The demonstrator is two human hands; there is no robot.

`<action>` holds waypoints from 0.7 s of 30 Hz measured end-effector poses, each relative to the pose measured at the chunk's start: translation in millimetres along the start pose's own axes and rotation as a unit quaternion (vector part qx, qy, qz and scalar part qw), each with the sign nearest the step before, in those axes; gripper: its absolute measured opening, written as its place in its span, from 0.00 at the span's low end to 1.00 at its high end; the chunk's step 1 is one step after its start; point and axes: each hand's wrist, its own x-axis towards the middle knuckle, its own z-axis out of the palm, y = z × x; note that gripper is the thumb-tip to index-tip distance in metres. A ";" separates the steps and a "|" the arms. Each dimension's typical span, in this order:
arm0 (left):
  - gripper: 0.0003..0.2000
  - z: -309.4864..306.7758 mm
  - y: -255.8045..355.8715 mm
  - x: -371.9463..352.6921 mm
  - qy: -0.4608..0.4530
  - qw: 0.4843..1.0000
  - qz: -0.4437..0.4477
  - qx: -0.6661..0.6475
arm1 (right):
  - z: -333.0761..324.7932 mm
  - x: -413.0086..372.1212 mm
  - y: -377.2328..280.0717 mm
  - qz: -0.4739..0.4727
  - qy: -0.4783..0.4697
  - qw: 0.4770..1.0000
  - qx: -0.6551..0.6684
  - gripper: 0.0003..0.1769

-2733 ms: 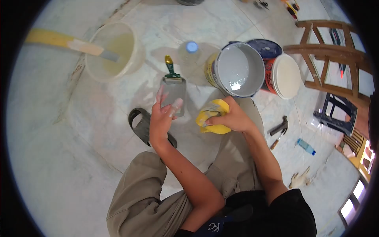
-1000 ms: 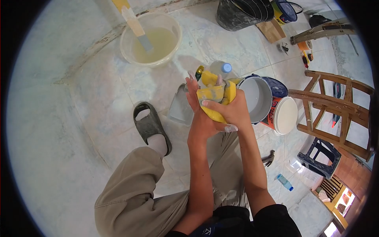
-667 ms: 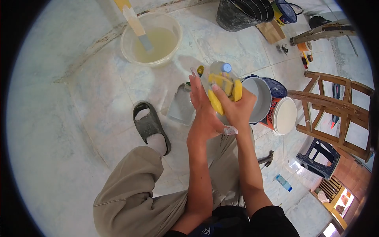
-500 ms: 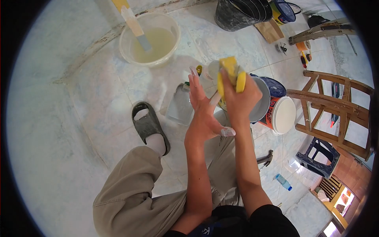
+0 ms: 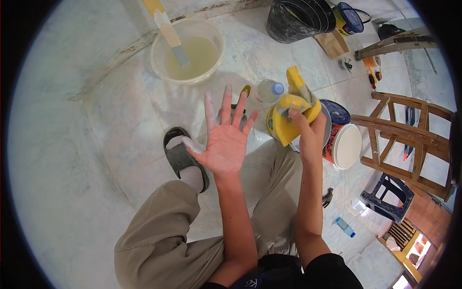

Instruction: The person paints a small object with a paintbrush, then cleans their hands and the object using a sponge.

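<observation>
My left hand [image 5: 225, 144] is raised palm up with its fingers spread and nothing in it. White residue coats its thumb and some fingertips. In my right hand [image 5: 310, 127] is a crumpled yellow cloth [image 5: 293, 118] with grey smears, pinched between thumb and fingers. Behind the cloth, a grey bucket [image 5: 325, 126] is partly hidden. A clear bottle with a blue cap [image 5: 277, 88] stands just left of the cloth. Beyond my left hand, a translucent basin [image 5: 159, 67] holds cloudy liquid and a scraper [image 5: 168, 34] leaning on its rim.
A white-lidded paint bucket [image 5: 347, 147] sits right of the cloth. Further off are a black bucket [image 5: 284, 24], a wooden ladder [image 5: 414, 132], a dark stool [image 5: 389, 195], a hammer [image 5: 327, 197] and a small bottle [image 5: 344, 227]. My slippered foot [image 5: 185, 156] rests on the tiles.
My left hand has turned to show its palm and moved slightly left, fingers spreading. My right hand has lowered a little, and the cloth has opened out. The capped bottle shows more fully.
</observation>
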 end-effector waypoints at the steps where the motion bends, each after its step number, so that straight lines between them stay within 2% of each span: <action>1: 0.59 1.1 0.2 0.2 0.001 1.000 -0.001 -0.011 | -0.6 -4.0 4.8 0.021 -0.007 0.999 0.032 0.23; 2: 0.59 1.9 0.2 0.7 0.001 1.000 -0.002 -0.023 | -0.9 -5.7 7.9 0.041 -0.014 0.997 0.063 0.21; 5: 0.59 -1.4 -0.1 0.9 -0.011 0.999 -0.010 -0.039 | 5.1 -6.0 10.2 0.044 0.003 0.998 0.045 0.20; 8: 0.58 -1.7 0.1 -1.6 -0.004 0.999 -0.018 -0.026 | 12.5 -3.1 12.0 0.007 0.004 0.997 -0.078 0.24; 11: 0.59 -5.4 0.4 -2.6 0.001 1.000 -0.027 -0.015 | 20.6 -1.9 11.0 -0.035 0.054 0.978 -0.199 0.24; 14: 0.59 -2.7 1.0 -4.7 0.025 0.999 -0.043 -0.004 | 24.4 -0.1 15.9 -0.101 0.102 0.967 -0.211 0.21; 17: 0.60 -2.0 3.1 -3.0 0.016 0.998 -0.046 0.044 | 30.8 -3.8 9.0 -0.066 0.103 0.990 -0.065 0.18; 21: 0.63 2.7 5.2 -3.0 -0.001 0.994 -0.050 0.097 | 32.3 -5.2 5.4 -0.101 0.118 0.988 0.000 0.19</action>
